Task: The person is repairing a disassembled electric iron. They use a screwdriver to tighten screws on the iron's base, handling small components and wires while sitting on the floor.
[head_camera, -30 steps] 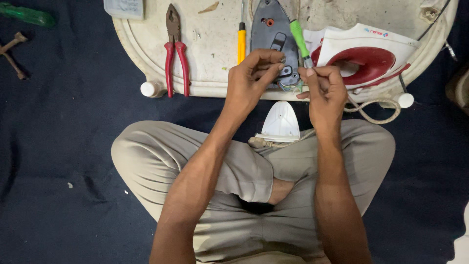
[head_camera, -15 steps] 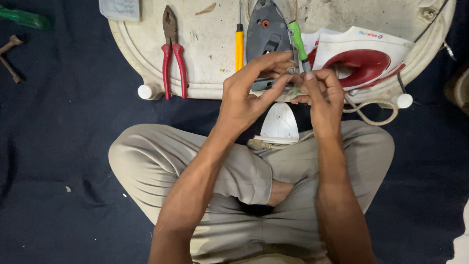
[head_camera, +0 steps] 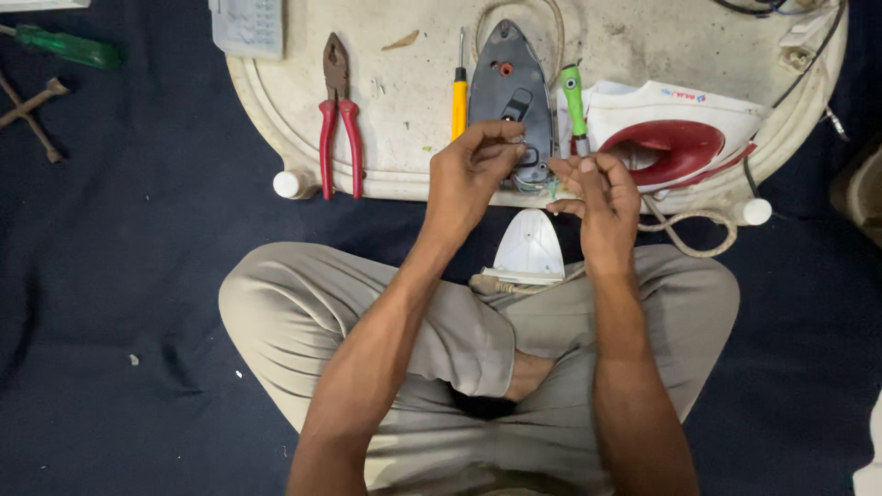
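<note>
While the person sits cross-legged, the left hand (head_camera: 473, 170) and right hand (head_camera: 593, 188) pinch small wires, barely visible, at the wide near end of a grey iron base (head_camera: 511, 96) on a white tray (head_camera: 404, 138). This looks like wiring work; next calls for a fine, steady grip. The base's long axis runs away from the person, tip pointing away.

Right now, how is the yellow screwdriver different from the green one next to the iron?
The yellow screwdriver lies left of the grey iron base; the light green screwdriver lies right of it. The yellow one's metal shaft points away from the person; the green one's points toward them. Both rest on the white board, untouched.
</note>
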